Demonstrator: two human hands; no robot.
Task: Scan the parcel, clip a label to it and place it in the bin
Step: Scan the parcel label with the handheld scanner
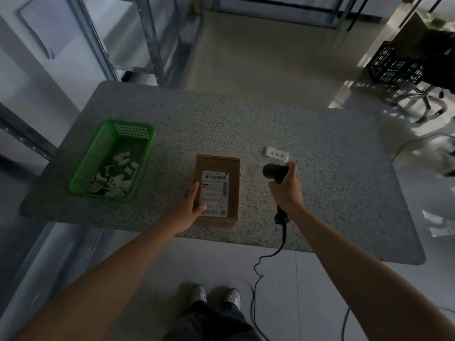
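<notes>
Scanning looks to be the step in hand. Nearest, the left hand (190, 204) lies on the parcel (218, 190), its fingers (194, 190) flat and together along the near-left edge of the shipping sticker (215, 193), steadying the box on the desk (320, 168). Just right, the right hand (285, 187) has its fingers wrapped round the corded scanner (275, 173), head turned toward the parcel. Next, I judge, the barcode must face the scanner. Farther off lie the white label (277, 153) and, well left, the green bin (110, 161) holding white clips (113, 178).
</notes>
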